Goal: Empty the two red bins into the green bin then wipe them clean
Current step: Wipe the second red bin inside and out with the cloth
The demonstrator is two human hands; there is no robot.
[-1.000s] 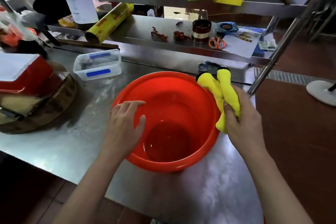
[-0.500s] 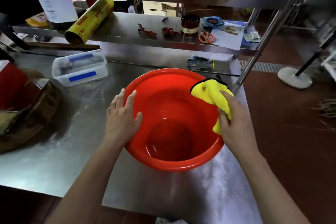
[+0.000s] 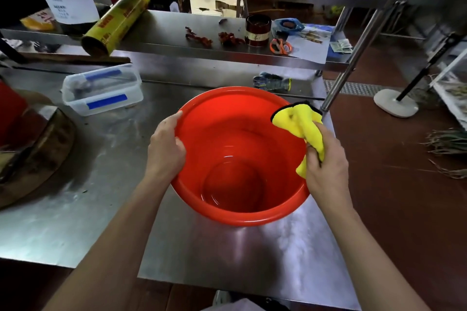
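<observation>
Left hand (image 3: 165, 149) grips red bin (image 3: 242, 212); right hand (image 3: 324, 169) seemingly clutches yellow cloth (image 3: 298, 121).

The bin (image 3: 242, 159) is bright red all over, and the cloth (image 3: 307, 125) at its right rim is yellow with a thin black edge. The tabletop (image 3: 101, 197) is dull silver steel; far left, a clear lidded box (image 3: 102, 88) carries blue strips, and the roll (image 3: 116, 21) on the shelf is yellow with red lettering.

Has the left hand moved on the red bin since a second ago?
Yes. The left hand has shifted from lying flat over the near-left rim of the red bin to gripping that rim, thumb inside, fingers reaching farther along it.
</observation>
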